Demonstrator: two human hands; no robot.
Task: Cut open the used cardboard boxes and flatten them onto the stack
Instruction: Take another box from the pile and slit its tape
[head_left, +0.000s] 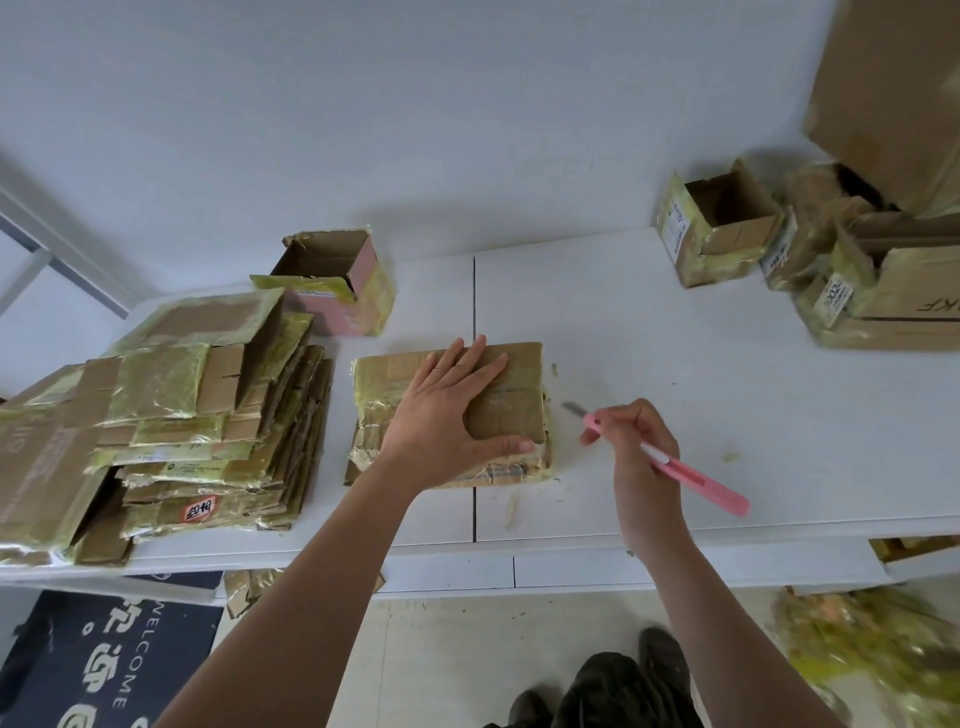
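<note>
A small cardboard box (514, 410) wrapped in yellowish tape lies at the middle of the white table (675, 364). My left hand (447, 410) presses flat on its top, fingers spread and the thumb along its near edge. Just right of the box, my right hand (641, 452) grips a pink utility knife (691, 475). The blade points toward the box's right side without touching it. A stack of flattened boxes (171, 431) lies at the left of the table.
An open box (337, 280) stands behind the stack. More open boxes (722, 228) crowd the back right corner, with a large carton (893, 98) above them. Tape scraps lie on the table and on the floor at right (872, 639). A dark welcome mat (104, 665) is at bottom left.
</note>
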